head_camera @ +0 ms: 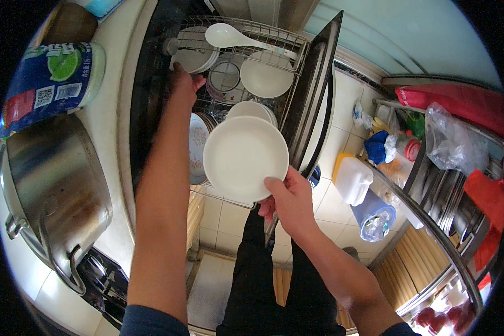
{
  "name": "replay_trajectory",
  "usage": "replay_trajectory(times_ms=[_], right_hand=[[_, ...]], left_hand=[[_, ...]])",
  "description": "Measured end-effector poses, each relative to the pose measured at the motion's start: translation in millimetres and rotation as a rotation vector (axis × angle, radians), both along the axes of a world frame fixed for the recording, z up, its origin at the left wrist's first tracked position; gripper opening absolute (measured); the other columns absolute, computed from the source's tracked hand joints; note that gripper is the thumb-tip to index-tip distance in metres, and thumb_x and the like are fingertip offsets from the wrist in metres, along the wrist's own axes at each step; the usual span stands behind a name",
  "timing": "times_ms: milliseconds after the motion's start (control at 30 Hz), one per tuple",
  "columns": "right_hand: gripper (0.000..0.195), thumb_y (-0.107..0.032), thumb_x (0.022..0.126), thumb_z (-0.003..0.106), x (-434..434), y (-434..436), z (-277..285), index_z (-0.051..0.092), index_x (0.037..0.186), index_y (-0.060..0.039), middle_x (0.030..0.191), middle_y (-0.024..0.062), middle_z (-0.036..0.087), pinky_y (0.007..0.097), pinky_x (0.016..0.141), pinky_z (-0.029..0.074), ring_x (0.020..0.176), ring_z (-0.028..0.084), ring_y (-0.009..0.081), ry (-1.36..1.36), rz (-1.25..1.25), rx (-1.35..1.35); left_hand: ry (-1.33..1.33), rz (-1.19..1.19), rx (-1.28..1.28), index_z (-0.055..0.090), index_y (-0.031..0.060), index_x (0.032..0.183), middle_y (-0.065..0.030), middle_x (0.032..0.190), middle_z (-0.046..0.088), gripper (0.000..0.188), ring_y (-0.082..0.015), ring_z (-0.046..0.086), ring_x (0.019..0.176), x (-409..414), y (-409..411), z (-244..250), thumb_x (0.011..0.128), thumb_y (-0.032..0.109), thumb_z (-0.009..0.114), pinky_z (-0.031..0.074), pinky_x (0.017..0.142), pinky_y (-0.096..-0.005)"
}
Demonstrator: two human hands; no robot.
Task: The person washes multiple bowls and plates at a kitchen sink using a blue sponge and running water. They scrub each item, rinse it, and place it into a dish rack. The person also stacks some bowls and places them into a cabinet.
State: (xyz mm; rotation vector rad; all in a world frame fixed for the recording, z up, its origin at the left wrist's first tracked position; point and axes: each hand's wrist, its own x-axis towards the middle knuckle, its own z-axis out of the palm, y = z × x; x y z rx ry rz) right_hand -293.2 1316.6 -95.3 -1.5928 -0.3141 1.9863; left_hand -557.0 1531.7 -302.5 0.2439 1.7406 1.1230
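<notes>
My right hand [292, 199] grips a shallow white dish [245, 157] by its near rim, thumb on top and fingers beneath. The dish is over the front of a pulled-out wire dish drawer [287, 111]. Inside the drawer, my left hand [187, 84] is beside the lower edge of stacked white dishes [193, 52]. Its fingers are spread, and whether they touch the stack is unclear. Partly behind the held dish are stacked white bowls [252, 111]. Floral-patterned plates [197, 147] stand to their left. A white bowl [266, 75] and a white ladle [227, 35] are farther back.
A large steel pot [63, 185] and a blue-labelled bottle [54, 84] crowd the counter [117, 105] at left. The drawer's dark front panel [315, 92] rises at right. Beyond it are a white jug [353, 178], a blue bin [371, 220] and a metal-railed rack [416, 210].
</notes>
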Motion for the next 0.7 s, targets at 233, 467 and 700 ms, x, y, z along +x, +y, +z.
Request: replay_trajectory(times_ms=[233, 467, 700], right_hand=[[0.032, -0.010, 0.087, 0.053, -24.3, 63.7, -37.1, 0.048, 0.113, 0.0080, 0.069, 0.0154, 0.062, 0.0301, 0.036, 0.048, 0.044, 0.059, 0.0188, -0.156, -0.062, 0.167], [0.031, -0.016, 0.084, 0.061, -59.9, 127.4, -70.3, 0.057, 0.087, 0.0142, 0.064, 0.0179, 0.063, 0.0351, 0.038, 0.052, 0.046, 0.063, 0.0249, -0.250, 0.172, 0.204], [0.046, -0.029, 0.087, 0.059, -90.6, 156.3, -100.4, 0.063, 0.053, 0.0022, 0.050, 0.0140, 0.063, 0.0326, 0.057, 0.057, 0.042, 0.064, 0.0230, -0.437, 0.286, 0.272]], left_hand=[[-0.080, -0.043, 0.076, 0.051, 0.0031, 0.124, -0.0108, 0.095, 0.060, 0.045, -0.0160, 0.061, 0.084, 45.4, -95.4, 68.3, 0.099, 0.040, 0.047, 0.051, 0.059, -0.0300], [-0.017, -0.247, -0.010, 0.058, 0.0060, 0.113, -0.0039, 0.064, 0.056, 0.030, -0.0116, 0.046, 0.039, 51.4, -119.6, 114.7, 0.095, 0.028, 0.048, 0.033, 0.035, -0.0263], [-0.017, -0.482, -0.268, 0.054, 0.0057, 0.096, -0.0060, 0.062, 0.054, 0.018, -0.0137, 0.042, 0.040, 16.6, -80.1, 74.1, 0.093, 0.017, 0.041, 0.030, 0.035, -0.0301]])
